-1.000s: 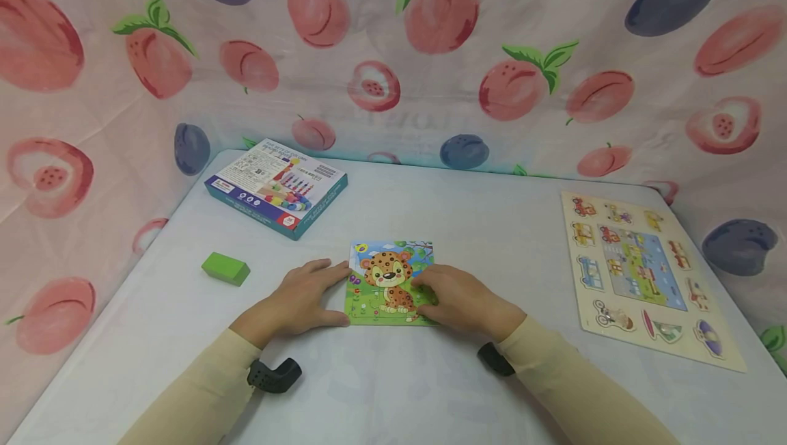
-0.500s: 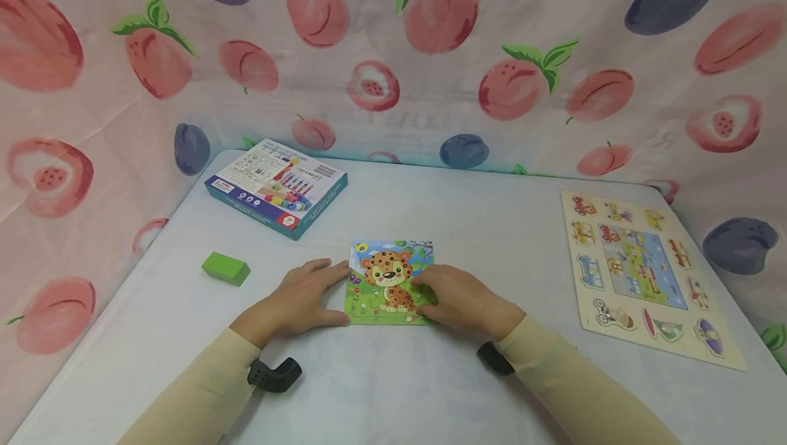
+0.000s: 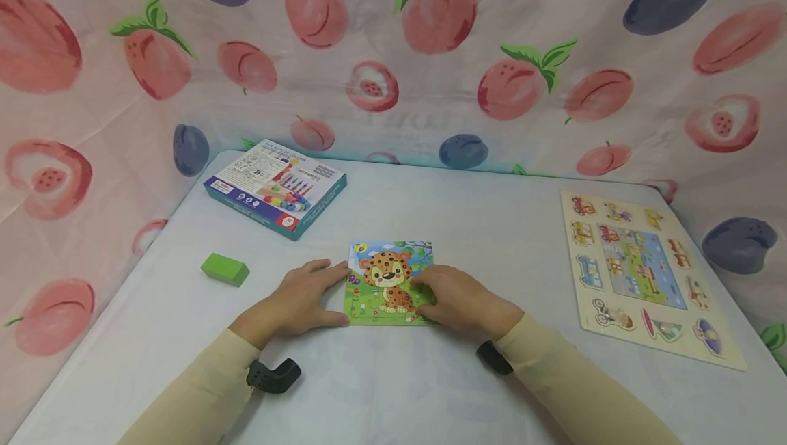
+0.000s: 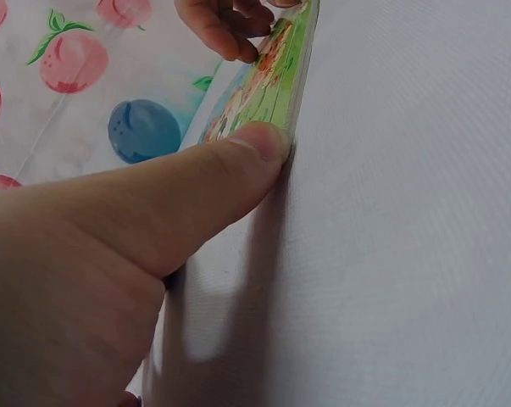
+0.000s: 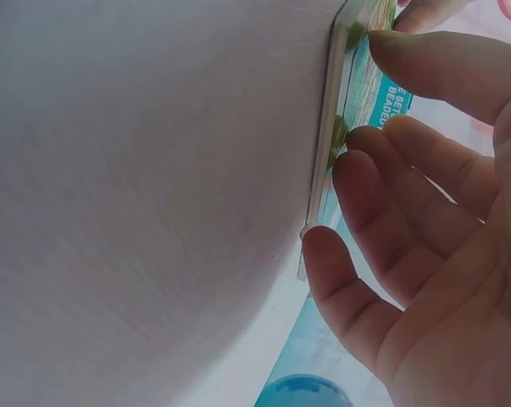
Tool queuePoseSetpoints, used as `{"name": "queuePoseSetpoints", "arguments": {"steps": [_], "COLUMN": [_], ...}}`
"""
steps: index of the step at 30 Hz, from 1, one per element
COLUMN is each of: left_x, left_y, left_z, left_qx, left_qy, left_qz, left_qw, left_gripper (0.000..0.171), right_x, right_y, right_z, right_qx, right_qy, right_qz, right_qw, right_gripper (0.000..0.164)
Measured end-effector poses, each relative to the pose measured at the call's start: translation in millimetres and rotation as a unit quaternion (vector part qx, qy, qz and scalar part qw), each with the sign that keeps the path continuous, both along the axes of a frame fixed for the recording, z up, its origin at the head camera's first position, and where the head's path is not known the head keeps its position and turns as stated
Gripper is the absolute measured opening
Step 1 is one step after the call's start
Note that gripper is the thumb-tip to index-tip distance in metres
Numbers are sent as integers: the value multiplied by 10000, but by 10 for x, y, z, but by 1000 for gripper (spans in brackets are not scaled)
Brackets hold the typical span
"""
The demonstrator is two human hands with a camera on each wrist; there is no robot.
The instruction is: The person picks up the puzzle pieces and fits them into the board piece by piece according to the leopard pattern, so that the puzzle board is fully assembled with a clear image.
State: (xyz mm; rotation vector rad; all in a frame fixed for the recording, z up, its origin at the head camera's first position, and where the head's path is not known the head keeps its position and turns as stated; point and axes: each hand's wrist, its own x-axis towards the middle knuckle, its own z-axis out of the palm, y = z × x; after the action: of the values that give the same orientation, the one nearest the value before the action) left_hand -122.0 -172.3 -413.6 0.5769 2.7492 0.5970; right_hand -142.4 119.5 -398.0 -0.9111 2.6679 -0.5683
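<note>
A square jigsaw puzzle [image 3: 389, 279] with a cartoon leopard cub on grass lies flat in the middle of the table. At its left side my left hand [image 3: 303, 300] rests with spread fingers, the fingertips and thumb touching the edge. The left wrist view shows that thumb [image 4: 213, 186] against the puzzle's corner. My right hand [image 3: 465, 300] lies over the right part of the picture, fingers loosely bent, thumb and fingertips apart. In the right wrist view its fingertips [image 5: 357, 174] touch the puzzle's face and side edge. This hand covers part of the picture's right side.
A flat box [image 3: 277, 189] of a bead toy lies at the back left. Nearer sits a green block [image 3: 225, 269]. At the right lies a wooden vehicle peg-type puzzle board [image 3: 574, 294]. A fruit-print cloth [image 3: 430, 89] hangs behind the white table [image 3: 393, 390].
</note>
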Motion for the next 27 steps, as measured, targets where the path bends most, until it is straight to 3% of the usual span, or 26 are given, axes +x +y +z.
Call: {"name": "queuePoseSetpoints", "arguments": {"steps": [11, 27], "left_x": [-3, -28], "left_y": [-10, -2], "left_z": [27, 19], "left_qx": [3, 37], "left_qy": [81, 63], "left_qz": [-93, -60], "left_qw": [9999, 10000], "left_gripper": [82, 78], "right_x": [24, 13], "right_y": [9, 303], "right_z": [23, 73], "right_qx": [143, -110], "right_qy": [-14, 437], "right_qz": [-62, -257], "right_qw": [9999, 9987], "right_gripper": [40, 37]}}
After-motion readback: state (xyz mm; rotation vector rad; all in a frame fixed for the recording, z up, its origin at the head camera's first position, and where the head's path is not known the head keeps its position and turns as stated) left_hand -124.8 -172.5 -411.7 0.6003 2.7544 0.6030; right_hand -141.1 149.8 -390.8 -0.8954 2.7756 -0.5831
